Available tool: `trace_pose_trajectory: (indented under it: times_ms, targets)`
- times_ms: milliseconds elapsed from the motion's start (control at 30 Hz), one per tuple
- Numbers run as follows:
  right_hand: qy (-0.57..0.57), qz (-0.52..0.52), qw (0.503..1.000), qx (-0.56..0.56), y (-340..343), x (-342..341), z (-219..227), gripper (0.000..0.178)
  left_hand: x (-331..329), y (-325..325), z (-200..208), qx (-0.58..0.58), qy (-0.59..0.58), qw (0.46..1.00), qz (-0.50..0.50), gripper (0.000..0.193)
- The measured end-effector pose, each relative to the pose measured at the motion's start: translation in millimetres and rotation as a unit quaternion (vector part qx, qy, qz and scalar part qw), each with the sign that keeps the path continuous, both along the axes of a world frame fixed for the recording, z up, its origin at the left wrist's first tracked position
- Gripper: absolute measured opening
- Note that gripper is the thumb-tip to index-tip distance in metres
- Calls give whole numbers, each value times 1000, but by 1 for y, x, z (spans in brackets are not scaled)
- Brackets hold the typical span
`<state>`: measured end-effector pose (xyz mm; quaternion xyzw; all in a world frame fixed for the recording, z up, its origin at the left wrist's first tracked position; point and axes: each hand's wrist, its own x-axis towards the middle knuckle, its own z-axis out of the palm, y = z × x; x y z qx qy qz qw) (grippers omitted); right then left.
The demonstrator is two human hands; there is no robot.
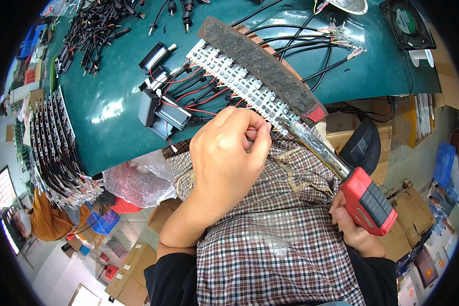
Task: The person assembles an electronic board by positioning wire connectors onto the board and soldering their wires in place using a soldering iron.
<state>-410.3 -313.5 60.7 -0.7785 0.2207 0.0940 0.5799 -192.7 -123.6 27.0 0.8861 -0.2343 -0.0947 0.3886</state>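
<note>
My left hand (227, 153) is closed in a pinch at the near edge of a strip of small white circuit boards (245, 81). A thin red wire (252, 129) shows between its fingers; the fingertips hide most of it. From the right, my right hand (357, 232) grips a soldering gun (367, 201) by its red and black handle. The metal barrel slants up leftward, and its tip is at the right end of the strip, close to my left fingertips. Along the strip's far side lies a heavy dark bar (260, 64). Red and black leads run from the boards to grey housings (173, 112).
Black cables with stripped ends (336, 43) lie behind the bar on the green table (107, 137). A heap of black connectors (94, 30) is at far left, with stacked board strips (53, 137) below. A fan (408, 23) sits far right. A checked apron (275, 255) covers my lap.
</note>
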Motion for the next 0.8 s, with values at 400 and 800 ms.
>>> trace_pose_trajectory:
  times_ms: [400,800]
  targets:
    - [2,-17,1000,2,1,1,4,19,-2,8,2,-104,127,986,-11,7]
    - [-29,-26,998,-42,4,-12,-4,23,-6,10,-9,-123,13,992,-37,12]
